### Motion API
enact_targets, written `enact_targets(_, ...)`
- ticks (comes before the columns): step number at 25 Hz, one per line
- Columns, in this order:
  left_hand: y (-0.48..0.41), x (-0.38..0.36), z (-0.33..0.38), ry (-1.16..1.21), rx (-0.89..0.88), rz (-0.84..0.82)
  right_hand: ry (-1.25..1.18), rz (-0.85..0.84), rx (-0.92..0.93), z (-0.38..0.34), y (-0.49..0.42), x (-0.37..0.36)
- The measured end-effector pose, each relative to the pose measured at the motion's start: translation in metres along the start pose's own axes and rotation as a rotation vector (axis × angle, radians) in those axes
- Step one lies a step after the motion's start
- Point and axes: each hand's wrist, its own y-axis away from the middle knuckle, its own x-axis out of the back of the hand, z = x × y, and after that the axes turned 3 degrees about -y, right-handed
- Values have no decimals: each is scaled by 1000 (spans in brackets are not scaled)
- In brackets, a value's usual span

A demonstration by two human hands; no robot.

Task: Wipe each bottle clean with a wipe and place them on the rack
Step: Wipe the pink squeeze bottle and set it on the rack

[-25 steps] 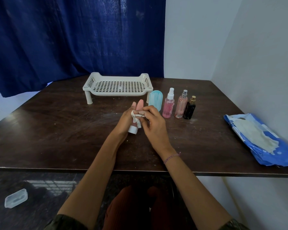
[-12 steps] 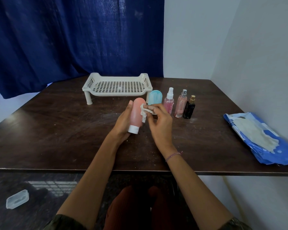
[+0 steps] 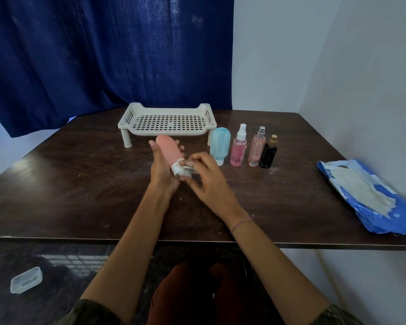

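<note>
Left hand [image 3: 161, 171] gripping pink bottle [image 3: 168, 148] — cap nearest, tilted

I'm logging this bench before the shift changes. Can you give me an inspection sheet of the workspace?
Surface: dark wooden table, pale specks on it.
Job's things: pink bottle in hand; blue bottle, pink spray bottle, peach spray bottle, black bottle standing beside the rack, which holds nothing.
Clutter: wipes pack at right.
Grippers: left hand holds the pink bottle; right hand presses a wipe to its cap.
Cables: nothing seen.
Surroundings: blue curtain; clear container on the floor.
</note>
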Motion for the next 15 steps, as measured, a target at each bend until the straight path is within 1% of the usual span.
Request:
enact_targets(2, 1, -1, -1, 29, 48, -15, 80, 69, 21, 0, 0, 1)
enact_targets(3, 1, -1, -1, 6, 70, -39, 84, 127, -1, 1, 0, 3)
enact_targets(6, 5, -3, -3, -91, 98, -143, -30, 337, -176, 7, 0, 12)
enact_targets(8, 7, -5, -4, -96, 89, -185, -68, 427, -227, 9, 0, 16)
enact_targets(9, 7, -5, -5, -83, 79, -190, -78, 440, -228, 9, 0, 17)
enact_targets(11, 7, -4, -6, -46, 54, -182, -94, 414, -212, 5, -1, 15)
enact_targets(15, 7, -6, -3, -7, 30, -135, -30, 358, -151, 3, 1, 11)
